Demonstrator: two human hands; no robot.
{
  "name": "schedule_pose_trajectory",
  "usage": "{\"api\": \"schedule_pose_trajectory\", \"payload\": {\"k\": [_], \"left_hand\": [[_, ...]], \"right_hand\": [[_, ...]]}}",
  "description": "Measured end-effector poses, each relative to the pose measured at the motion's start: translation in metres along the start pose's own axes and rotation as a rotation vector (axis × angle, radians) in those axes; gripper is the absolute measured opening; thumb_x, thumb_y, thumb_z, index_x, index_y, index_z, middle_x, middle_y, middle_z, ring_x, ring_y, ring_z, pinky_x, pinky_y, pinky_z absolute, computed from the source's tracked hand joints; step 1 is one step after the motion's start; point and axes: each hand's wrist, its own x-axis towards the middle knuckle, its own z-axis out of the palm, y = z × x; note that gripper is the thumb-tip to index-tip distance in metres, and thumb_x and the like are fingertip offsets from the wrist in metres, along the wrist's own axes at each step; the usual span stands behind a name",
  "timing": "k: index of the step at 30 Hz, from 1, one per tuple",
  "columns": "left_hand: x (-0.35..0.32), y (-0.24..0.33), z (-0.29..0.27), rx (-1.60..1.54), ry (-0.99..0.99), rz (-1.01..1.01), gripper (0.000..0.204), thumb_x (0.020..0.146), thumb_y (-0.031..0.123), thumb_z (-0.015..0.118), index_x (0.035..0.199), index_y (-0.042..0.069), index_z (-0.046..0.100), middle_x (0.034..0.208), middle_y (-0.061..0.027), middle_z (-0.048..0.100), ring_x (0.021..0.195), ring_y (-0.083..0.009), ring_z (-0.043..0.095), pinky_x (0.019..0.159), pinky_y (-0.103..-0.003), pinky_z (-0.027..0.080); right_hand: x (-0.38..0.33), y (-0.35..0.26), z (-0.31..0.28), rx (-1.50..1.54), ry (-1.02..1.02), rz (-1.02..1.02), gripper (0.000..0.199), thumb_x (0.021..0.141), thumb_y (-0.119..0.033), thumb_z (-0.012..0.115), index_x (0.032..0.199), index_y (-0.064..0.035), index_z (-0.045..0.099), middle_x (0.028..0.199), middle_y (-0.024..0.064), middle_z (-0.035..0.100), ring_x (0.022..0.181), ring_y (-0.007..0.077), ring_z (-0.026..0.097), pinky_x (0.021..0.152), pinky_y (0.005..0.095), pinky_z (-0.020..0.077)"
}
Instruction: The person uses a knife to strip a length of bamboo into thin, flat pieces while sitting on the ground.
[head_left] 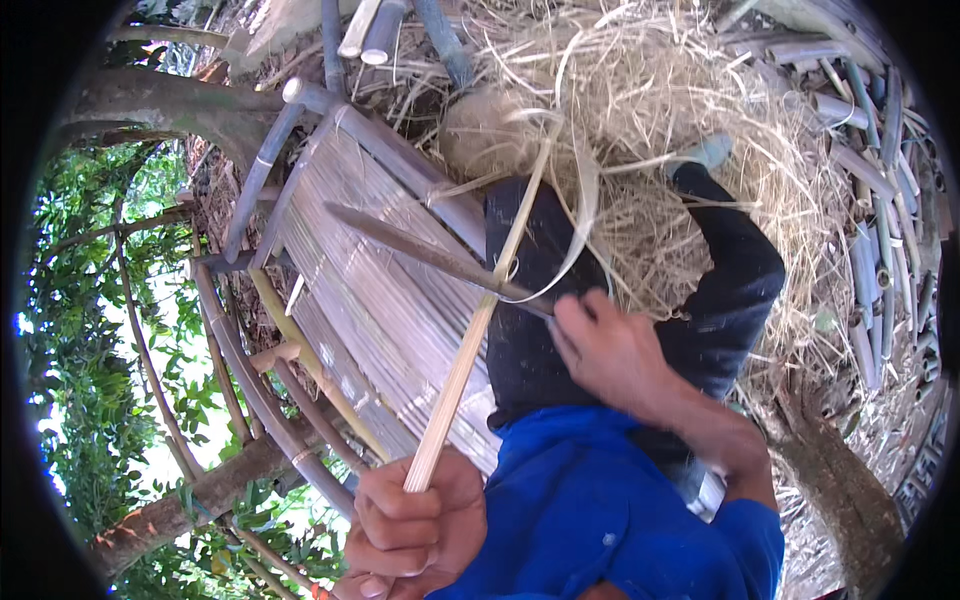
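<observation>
My left hand (418, 515), low in the head view, is closed in a fist round the lower end of a pale bamboo strip (456, 388). The strip slants up and away over my dark trouser leg. My right hand (615, 350) grips a long knife (405, 243) at its near end, and its handle is mostly hidden by the fingers. The blade lies across the strip, its tip pointing left over the bench. From where they meet, a thin pale shaving (586, 210) curls up and to the right of the strip.
A slatted bamboo bench (370, 250) lies left of my legs, with bamboo rails (250, 340) beyond it. Heaped shavings (650, 90) cover the ground ahead and round my foot. Cut bamboo pieces (870, 270) are piled at the right, near a tree trunk (835, 470).
</observation>
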Motion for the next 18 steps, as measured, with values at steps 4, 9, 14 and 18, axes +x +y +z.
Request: {"api": "schedule_pose_trajectory", "payload": {"k": [4, 9, 14, 18], "left_hand": [[-0.003, 0.0, 0.003, 0.244, 0.104, 0.003, 0.039, 0.106, 0.05, 0.043, 0.101, 0.012, 0.053, 0.07, 0.0029, 0.041, 0.048, -0.0073, 0.028, 0.045, -0.025, 0.023], [0.009, -0.01, 0.014, 0.183, 0.034, 0.153, 0.038, 0.106, 0.048, 0.044, 0.095, 0.012, 0.049, 0.07, 0.0032, 0.04, 0.049, -0.0071, 0.028, 0.046, -0.025, 0.022], [0.004, -0.014, 0.007, 0.263, 0.124, 0.103, 0.039, 0.105, 0.048, 0.048, 0.09, 0.012, 0.047, 0.069, 0.0043, 0.041, 0.047, -0.0061, 0.029, 0.045, -0.023, 0.024], [0.005, -0.018, 0.002, 0.042, 0.047, 0.127, 0.031, 0.105, 0.038, 0.052, 0.087, 0.012, 0.048, 0.067, 0.0059, 0.041, 0.048, -0.0048, 0.03, 0.045, -0.022, 0.023]], "right_hand": [[-0.032, -0.022, -0.011, 0.069, -0.049, -0.115, 0.024, 0.086, -0.012, 0.066, 0.107, -0.004, 0.059, 0.075, 0.0112, 0.054, 0.058, 0.0289, 0.063, 0.046, 0.0403, 0.0526], [0.024, 0.044, 0.034, -0.001, 0.049, 0.007, 0.013, 0.094, -0.017, 0.057, 0.103, -0.0086, 0.055, 0.078, 0.0146, 0.058, 0.058, 0.0358, 0.064, 0.048, 0.0477, 0.0525], [0.042, 0.092, 0.069, -0.057, -0.024, 0.142, 0.013, 0.096, -0.018, 0.053, 0.107, -0.0099, 0.054, 0.08, 0.0199, 0.062, 0.064, 0.0406, 0.066, 0.053, 0.0509, 0.0534], [0.05, 0.206, 0.096, 0.012, -0.164, 0.476, 0.021, 0.096, -0.022, 0.057, 0.112, -0.0099, 0.05, 0.082, 0.0243, 0.065, 0.072, 0.0468, 0.064, 0.064, 0.0569, 0.0506]]}}
